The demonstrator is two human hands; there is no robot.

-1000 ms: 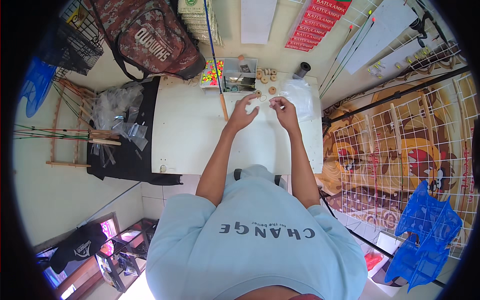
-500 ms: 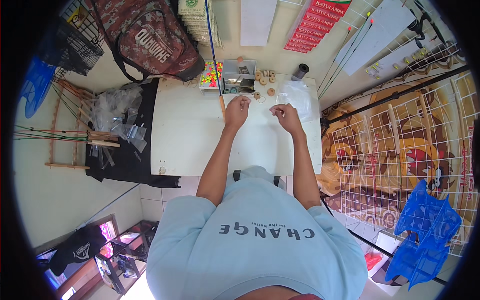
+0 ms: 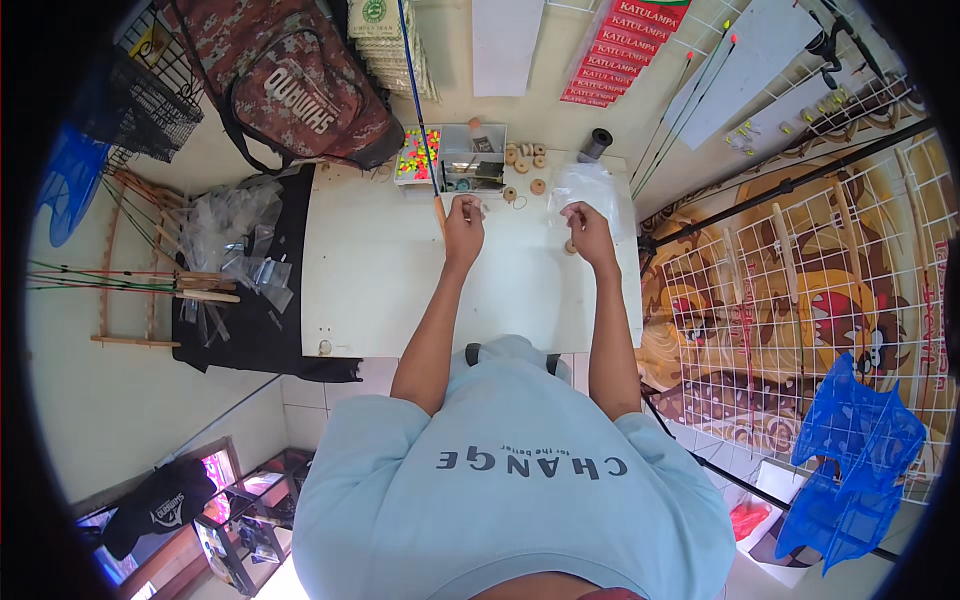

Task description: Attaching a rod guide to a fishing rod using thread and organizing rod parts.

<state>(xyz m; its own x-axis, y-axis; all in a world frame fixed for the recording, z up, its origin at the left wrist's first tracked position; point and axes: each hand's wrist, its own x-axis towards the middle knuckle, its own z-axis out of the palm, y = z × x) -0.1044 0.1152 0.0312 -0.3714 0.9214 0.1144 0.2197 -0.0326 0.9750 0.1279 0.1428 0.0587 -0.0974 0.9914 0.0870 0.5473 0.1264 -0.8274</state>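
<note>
Above the white table, my left hand (image 3: 463, 232) is closed, its fingertips pinched around something small and pale that I cannot make out. My right hand (image 3: 591, 237) is also closed in a pinch, with what it holds too small to tell. Just below its fingers shows a small wooden spool (image 3: 570, 247); whether the hand is joined to it by a thread cannot be seen. A thin blue fishing rod (image 3: 417, 100) with a light wooden handle leans beside my left hand. Beyond the hands, several wooden spools (image 3: 521, 166) stand near a small wire ring (image 3: 519, 202).
A compartment box (image 3: 470, 192) with bright small beads stands at the table's back. Right of it lie a clear plastic bag (image 3: 600, 192) and a dark spool (image 3: 598, 142). A camouflage bag (image 3: 300, 90) fills the back left; a white wire grid (image 3: 800, 290) lines the right.
My hands have moved apart, the left slightly leftward and the right rightward. The small wooden spool under my right hand now shows. The whole view has shifted a little.
</note>
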